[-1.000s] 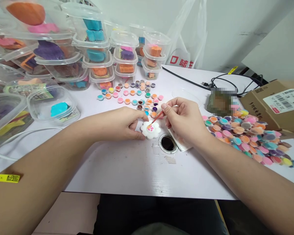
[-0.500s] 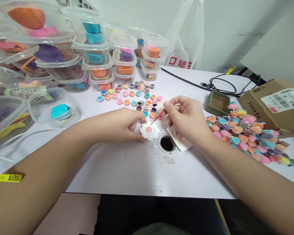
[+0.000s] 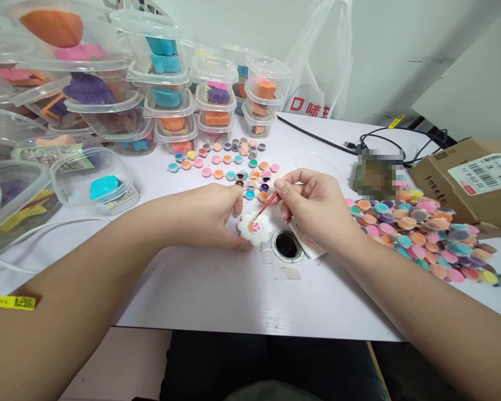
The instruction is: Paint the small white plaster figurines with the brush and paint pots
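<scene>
A white flower-shaped piece (image 3: 244,229) with pink and orange paint at its centre sits on the table in front of me. My left hand (image 3: 217,214) steadies it from the left, thumb at the near edge and fingers curled by the far edge. Pinched in my right hand (image 3: 311,200) is a thin red paintbrush (image 3: 267,205), its tip at the painted centre. Just beyond the hands lie strips of small paint pots (image 3: 229,160) in many colours, some with open lids.
Stacked clear plastic boxes (image 3: 171,120) with coloured shapes stand at the back left. To the right are a heap of paint pots (image 3: 417,238), a cardboard box (image 3: 446,189) and a black cable (image 3: 313,134). A round table hole (image 3: 287,245) lies beside the flower.
The brush tip has moved slightly down and left over the flower's centre, with my right hand following. My left fingers have shifted a little at the flower's edge.
</scene>
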Demonstrator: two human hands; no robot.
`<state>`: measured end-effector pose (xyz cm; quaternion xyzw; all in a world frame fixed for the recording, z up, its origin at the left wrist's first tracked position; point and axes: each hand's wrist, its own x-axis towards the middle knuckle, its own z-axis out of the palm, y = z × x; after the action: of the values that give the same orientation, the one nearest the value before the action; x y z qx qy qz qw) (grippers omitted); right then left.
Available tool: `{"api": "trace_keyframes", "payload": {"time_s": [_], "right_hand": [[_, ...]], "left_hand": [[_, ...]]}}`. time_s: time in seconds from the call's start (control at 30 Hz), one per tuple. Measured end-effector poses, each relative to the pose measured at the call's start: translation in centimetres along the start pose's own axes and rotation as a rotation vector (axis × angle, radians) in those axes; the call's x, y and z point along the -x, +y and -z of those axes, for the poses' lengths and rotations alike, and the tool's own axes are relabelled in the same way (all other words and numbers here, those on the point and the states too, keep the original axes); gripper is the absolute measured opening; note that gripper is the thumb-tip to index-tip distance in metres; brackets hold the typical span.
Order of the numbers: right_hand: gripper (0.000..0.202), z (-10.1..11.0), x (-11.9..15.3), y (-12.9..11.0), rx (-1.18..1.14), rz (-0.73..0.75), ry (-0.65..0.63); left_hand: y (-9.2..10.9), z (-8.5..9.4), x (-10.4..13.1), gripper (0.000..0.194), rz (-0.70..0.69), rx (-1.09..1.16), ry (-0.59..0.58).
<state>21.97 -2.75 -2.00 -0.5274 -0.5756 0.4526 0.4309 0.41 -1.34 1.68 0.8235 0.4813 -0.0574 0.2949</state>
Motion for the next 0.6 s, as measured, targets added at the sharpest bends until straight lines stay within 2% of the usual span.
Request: {"api": "trace_keyframes", "payload": {"time_s": [0.2,0.37,0.6], "right_hand": [[0.027,-0.17,0.25,-0.02,0.033,0.007,-0.047],[0.024,-0.15,0.49,-0.28,0.067,0.045,-0.048],[0.026,-0.14,0.46,-0.3,0.078,0.054,-0.036]], "left_hand": [[-0.12,-0.21,0.01,0.059,0.007,0.056,-0.007],[-0.42,-0.37,-0.2,0.049,-0.061,0.056,-0.028],[-0.32,-0.38,-0.31,0.046,-0.055,0.027,-0.039]]}}
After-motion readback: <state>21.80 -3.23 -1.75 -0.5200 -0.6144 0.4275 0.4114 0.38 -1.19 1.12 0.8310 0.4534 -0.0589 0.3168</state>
